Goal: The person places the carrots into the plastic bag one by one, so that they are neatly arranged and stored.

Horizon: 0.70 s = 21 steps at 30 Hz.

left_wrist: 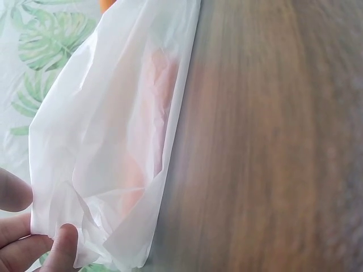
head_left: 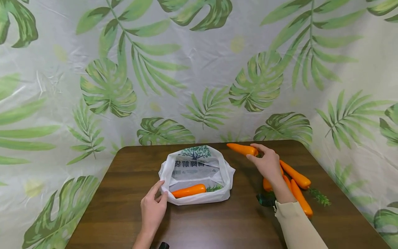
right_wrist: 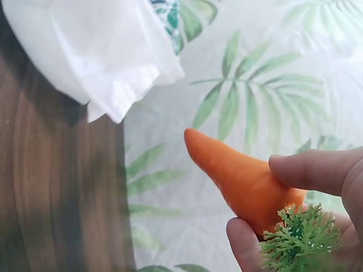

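Head view: right hand [head_left: 268, 162] pinches a carrot [head_left: 242, 149], long axis crosswise, tip leftward; left hand [head_left: 153, 206] grips a white bag [head_left: 202, 199].

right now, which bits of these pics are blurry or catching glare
Head view: mostly clear, with a pale sheen on the near part of the tabletop and bright creases in the leaf-print backdrop; left wrist view: the tabletop looks smeared, worst towards the right edge, while folds in the white bag read clearer; right wrist view: the held carrot is fairly crisp, the backdrop softer.
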{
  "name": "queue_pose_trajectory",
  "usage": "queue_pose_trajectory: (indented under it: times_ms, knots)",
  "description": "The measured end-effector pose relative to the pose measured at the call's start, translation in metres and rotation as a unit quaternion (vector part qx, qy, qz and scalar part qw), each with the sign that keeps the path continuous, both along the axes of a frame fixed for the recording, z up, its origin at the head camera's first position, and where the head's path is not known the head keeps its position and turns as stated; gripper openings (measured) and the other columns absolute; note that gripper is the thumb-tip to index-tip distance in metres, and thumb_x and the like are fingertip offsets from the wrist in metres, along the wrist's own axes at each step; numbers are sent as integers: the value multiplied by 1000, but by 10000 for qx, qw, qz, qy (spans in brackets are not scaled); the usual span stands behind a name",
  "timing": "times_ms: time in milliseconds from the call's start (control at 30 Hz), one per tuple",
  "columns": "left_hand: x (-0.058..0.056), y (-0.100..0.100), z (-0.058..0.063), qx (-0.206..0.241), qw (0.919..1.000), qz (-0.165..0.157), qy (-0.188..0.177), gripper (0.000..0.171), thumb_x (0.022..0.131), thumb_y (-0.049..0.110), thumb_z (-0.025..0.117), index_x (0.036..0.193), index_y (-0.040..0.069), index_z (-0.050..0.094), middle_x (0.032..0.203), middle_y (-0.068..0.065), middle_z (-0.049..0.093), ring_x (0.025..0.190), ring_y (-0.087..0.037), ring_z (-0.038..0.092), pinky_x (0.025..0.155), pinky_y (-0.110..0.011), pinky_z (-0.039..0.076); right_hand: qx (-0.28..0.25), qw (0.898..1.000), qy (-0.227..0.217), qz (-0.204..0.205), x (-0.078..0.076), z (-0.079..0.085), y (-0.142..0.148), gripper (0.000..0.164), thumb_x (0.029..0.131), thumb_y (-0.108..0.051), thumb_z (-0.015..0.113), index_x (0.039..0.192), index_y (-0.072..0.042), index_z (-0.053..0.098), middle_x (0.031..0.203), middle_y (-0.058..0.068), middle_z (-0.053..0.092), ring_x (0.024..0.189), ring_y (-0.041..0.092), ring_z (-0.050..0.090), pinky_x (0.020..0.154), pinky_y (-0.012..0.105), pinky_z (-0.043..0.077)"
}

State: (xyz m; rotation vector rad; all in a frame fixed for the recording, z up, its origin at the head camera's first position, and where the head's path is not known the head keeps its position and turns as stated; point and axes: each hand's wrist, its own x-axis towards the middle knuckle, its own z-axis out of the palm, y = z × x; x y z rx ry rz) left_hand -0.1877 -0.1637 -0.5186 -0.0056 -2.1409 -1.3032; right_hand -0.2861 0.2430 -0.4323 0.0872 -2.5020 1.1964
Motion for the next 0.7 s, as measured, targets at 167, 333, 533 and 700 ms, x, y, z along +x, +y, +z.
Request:
queue_pose_trajectory:
  times_ms: [167, 333, 533, 700]
  knots:
    - [0, -1, 0, -49, 10000, 12, -16, 40, 84, 0, 75, 122, 11, 73, 128, -8, 68, 111, -26, 67, 73, -32, 60, -36, 9998, -30, 168, 6, 8, -9, 48, 89, -32, 78, 134, -19, 66, 127, 8, 67, 103, 27, 63, 69, 34, 53]
    - [1, -1, 0, -71, 10000, 59, -12, 39, 84, 2, 75, 122, 12, 73, 128, -6, 68, 109, -24, 68, 73, -29, 59, -178, 9988, -88, 447, 10, 14, -17, 48, 89, -31, 78, 134, -19, 66, 126, 6, 67, 98, 25, 64, 66, 33, 53]
    - [2, -1, 0, -114, 9999, 105, 22, 39, 84, 2, 76, 122, 12, 74, 127, -6, 68, 108, -23, 68, 72, -28, 59, -102, 9980, -72, 622, 15, 19, -24, 46, 89, -29, 79, 132, -21, 66, 123, 7, 69, 87, 23, 61, 61, 32, 52]
    - [2, -1, 1, -107, 9999, 77, 8, 39, 84, 1, 76, 122, 12, 73, 128, -6, 68, 107, -23, 68, 72, -27, 59, -127, 9967, -79, 801, 17, 17, -32, 45, 88, -28, 80, 130, -22, 67, 120, 6, 70, 89, 23, 63, 61, 33, 53]
